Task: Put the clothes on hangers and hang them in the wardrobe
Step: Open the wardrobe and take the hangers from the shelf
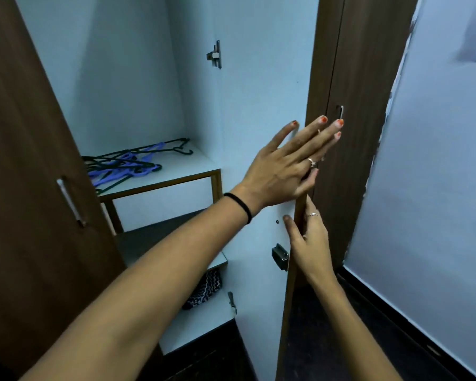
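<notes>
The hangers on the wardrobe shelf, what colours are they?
The hangers are purple and black, lying in a loose pile on the shelf; the head view shows them.

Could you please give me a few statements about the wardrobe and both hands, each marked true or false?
1. A pile of hangers lies on a shelf inside the wardrobe. True.
2. The left hand is clenched into a fist. False: its fingers are straight and spread against the right door.
3. The right hand holds the edge of that door. True.
4. The hangers are all red. False: they are purple and black.
5. A zigzag-patterned cloth sits low inside the wardrobe. True.
</notes>
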The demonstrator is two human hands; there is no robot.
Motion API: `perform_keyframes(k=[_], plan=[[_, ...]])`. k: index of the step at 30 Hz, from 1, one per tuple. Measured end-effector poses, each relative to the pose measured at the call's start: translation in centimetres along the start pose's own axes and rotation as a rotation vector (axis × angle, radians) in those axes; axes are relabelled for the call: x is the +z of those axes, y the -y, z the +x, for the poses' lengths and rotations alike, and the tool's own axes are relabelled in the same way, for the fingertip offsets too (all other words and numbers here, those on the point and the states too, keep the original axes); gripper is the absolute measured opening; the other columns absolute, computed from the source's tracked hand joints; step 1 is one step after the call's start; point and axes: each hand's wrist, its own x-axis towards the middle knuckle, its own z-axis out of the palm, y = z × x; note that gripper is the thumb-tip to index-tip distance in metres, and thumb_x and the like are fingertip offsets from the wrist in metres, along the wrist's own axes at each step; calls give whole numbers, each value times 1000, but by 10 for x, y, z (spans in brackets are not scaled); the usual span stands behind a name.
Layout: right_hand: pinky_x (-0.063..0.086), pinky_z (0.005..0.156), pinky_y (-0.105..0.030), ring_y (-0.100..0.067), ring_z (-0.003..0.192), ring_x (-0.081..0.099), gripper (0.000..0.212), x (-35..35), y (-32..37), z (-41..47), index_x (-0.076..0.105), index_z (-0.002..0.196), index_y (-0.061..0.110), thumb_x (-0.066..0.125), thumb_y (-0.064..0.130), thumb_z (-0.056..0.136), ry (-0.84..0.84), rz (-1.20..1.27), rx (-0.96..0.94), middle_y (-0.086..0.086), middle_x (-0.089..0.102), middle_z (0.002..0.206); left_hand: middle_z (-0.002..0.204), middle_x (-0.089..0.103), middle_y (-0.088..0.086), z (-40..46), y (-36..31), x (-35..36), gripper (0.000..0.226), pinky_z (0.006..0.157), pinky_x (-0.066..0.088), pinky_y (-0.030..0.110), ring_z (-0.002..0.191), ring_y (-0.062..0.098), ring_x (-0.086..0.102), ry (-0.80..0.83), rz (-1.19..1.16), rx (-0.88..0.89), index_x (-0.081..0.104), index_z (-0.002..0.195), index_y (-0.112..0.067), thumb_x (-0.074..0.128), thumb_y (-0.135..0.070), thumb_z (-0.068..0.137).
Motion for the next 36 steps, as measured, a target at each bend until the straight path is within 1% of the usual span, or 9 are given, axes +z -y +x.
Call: perform_keyframes(k=[3, 8, 13, 17, 21, 25, 27, 30, 36], plan=[[41, 94, -21, -15, 120, 55, 50, -25, -7, 12, 40, 144, 20, 55, 18, 97, -99, 9, 115, 2, 59, 128, 158, 25, 4, 34, -32, 21, 60, 118, 12, 45, 147, 19, 20, 83, 44, -62, 33, 149, -11, 36, -29, 92], [40, 97, -24, -17, 122, 54, 49, -53, -21, 34, 39, 143, 19, 55, 15, 97, -33, -17, 134, -3, 59, 131, 158, 25, 7, 61, -55, 39, 64, 117, 8, 48, 147, 22, 20, 158, 94, -147, 39, 145, -10, 43, -28, 84], [37, 79, 0, -9, 101, 59, 52, -35, -21, 21, 37, 146, 17, 53, 12, 98, -79, -3, 144, -5, 62, 118, 157, 27, 8, 49, -48, 29, 65, 117, 11, 50, 146, 25, 22, 176, 85, -167, 35, 148, -10, 36, -25, 85], [41, 96, -26, -26, 120, 56, 52, -21, -22, 15, 39, 146, 13, 55, 11, 96, -165, 9, 113, -13, 59, 132, 157, 27, 5, 42, -48, 18, 65, 118, 8, 49, 147, 22, 21, 220, 58, -192, 33, 149, -11, 34, -22, 86], [37, 101, -28, -28, 127, 51, 53, -17, -22, 15, 40, 144, 12, 55, 7, 93, -237, 29, 99, -14, 54, 137, 159, 23, -1, 40, -46, 9, 59, 118, 4, 48, 148, 18, 16, 253, 61, -159, 26, 152, -18, 24, -23, 94], [14, 116, -53, -26, 146, 21, 73, 7, -1, 2, 20, 152, 16, 54, 7, 88, -320, -43, 85, -10, 20, 159, 159, 23, -3, 12, -26, -4, 50, 117, 3, 49, 147, 21, 1, 259, 74, -145, 26, 150, -34, 17, -38, 101], [5, 114, -57, -27, 148, 12, 79, 28, 15, -10, 16, 153, 17, 55, 12, 85, -333, -113, 10, -12, 8, 161, 157, 27, -2, -20, -9, -9, 49, 117, 11, 52, 148, 24, 11, 228, 91, -218, 30, 148, -36, 22, -44, 101], [6, 114, -52, -23, 148, 10, 76, 76, 38, -29, 22, 151, 17, 54, 17, 82, -214, -84, -152, -12, 8, 161, 156, 31, -2, -88, 32, -17, 52, 115, 21, 52, 146, 24, 22, 241, 161, -400, 29, 148, -33, 32, -47, 99], [14, 118, -34, -5, 146, 3, 74, 192, 73, -59, 13, 150, 35, 53, 10, 92, 247, 123, -199, 0, 6, 162, 161, 16, 0, -229, 128, -48, 58, 116, 11, 47, 148, 25, 13, 544, 300, -690, 21, 153, -30, 25, -52, 99]])
